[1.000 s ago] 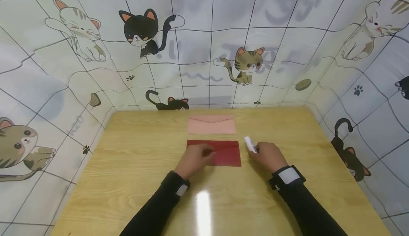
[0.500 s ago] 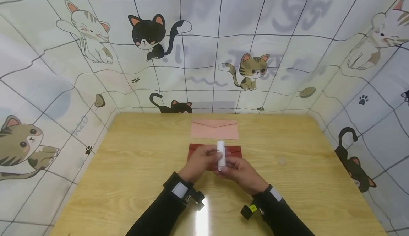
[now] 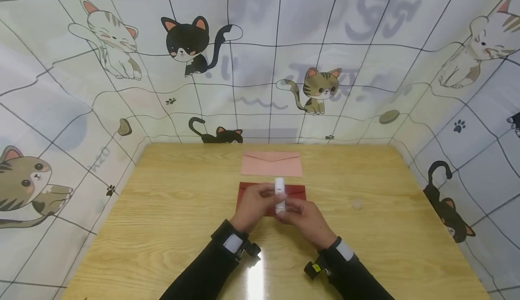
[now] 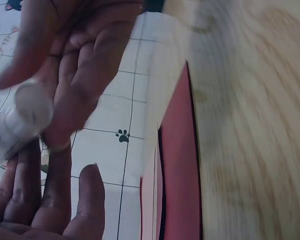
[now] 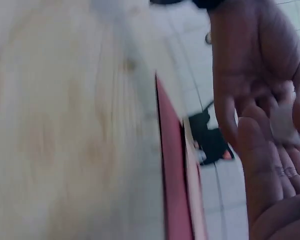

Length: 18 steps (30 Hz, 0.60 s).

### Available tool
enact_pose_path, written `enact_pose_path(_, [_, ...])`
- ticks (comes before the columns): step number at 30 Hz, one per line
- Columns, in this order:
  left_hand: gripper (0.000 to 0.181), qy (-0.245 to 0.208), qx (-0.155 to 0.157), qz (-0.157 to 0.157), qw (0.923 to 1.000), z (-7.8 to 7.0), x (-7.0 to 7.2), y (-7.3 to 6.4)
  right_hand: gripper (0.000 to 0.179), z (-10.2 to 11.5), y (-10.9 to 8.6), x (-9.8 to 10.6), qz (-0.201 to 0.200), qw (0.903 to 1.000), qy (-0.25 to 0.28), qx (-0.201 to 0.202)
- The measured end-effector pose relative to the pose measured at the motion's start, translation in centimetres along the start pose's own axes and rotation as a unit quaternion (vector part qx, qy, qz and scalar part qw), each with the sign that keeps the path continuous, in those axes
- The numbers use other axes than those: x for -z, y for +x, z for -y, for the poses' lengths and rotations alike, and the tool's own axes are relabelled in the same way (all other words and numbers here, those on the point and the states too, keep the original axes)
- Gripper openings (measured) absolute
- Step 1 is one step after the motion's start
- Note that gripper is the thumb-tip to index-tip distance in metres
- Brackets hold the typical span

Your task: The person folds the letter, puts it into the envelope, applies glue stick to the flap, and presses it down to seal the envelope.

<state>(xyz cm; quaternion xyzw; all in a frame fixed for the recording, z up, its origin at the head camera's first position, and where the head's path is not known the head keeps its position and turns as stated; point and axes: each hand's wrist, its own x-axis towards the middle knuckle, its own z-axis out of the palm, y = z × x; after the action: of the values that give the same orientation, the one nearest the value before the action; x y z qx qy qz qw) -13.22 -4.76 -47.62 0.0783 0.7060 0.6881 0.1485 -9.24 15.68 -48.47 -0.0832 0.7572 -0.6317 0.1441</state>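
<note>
A small white glue stick stands nearly upright between my hands, above the red envelope. My left hand grips its middle, the thumb lying across the front. From the lower right, my right hand pinches its bottom end. In the left wrist view one round end of the glue stick faces the camera, blurred. Fingers cover much of the stick in the right wrist view. The red envelope lies flat with its flap side up, its middle hidden by the hands.
A pink envelope lies flat just behind the red one. To the right, a small pale round spot shows on the wooden table. Cat-print cloth walls stand behind the table and at both sides.
My right hand has brought the glue stick left from the table, and my left hand has left the red envelope to grip it too. In the last half second both hands barely moved.
</note>
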Motion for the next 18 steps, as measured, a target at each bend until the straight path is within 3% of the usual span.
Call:
enact_pose_path(3, [0.037,0.019,0.002,-0.022,0.9996,0.0,0.1,0.0,0.054,0.5,-0.4,1.4,-0.052,0.9928,-0.107,-0.011])
enact_pose_path(6, [0.038,0.032,0.006,-0.032,0.9989,0.0,0.2,0.2,0.052,0.8,-1.0,4.3,-0.11,0.9691,-0.22,-0.016])
enact_pose_path(7, [0.038,0.034,0.006,-0.034,0.9988,0.1,0.3,0.2,0.051,0.7,-1.3,5.6,-0.13,0.9563,-0.262,-0.013])
enact_pose_path(9, [0.038,0.032,0.007,-0.034,0.9989,0.1,0.4,0.3,0.053,0.3,-2.0,8.3,-0.171,0.9206,-0.351,-0.015])
enact_pose_path(11, [0.039,0.03,0.006,-0.03,0.9991,0.1,0.6,0.3,0.059,-0.3,-2.8,10.9,-0.2,0.8868,-0.414,-0.042])
enact_pose_path(12, [0.039,0.028,0.008,-0.029,0.9991,0.1,0.7,0.4,0.065,-0.6,-3.1,12.1,-0.201,0.8769,-0.432,-0.063])
enact_pose_path(14, [0.039,0.028,0.009,-0.03,0.9991,0.2,0.9,0.5,0.076,-1.1,-3.6,14.1,-0.181,0.8685,-0.448,-0.11])
enact_pose_path(16, [0.04,0.03,0.006,-0.032,0.999,0.2,1.0,0.6,0.079,-1.6,-3.8,15.4,-0.148,0.8704,-0.448,-0.141])
enact_pose_path(18, [0.039,0.033,0.004,-0.034,0.9989,0.2,1.1,0.6,0.073,-1.9,-3.7,16.2,-0.113,0.874,-0.45,-0.144])
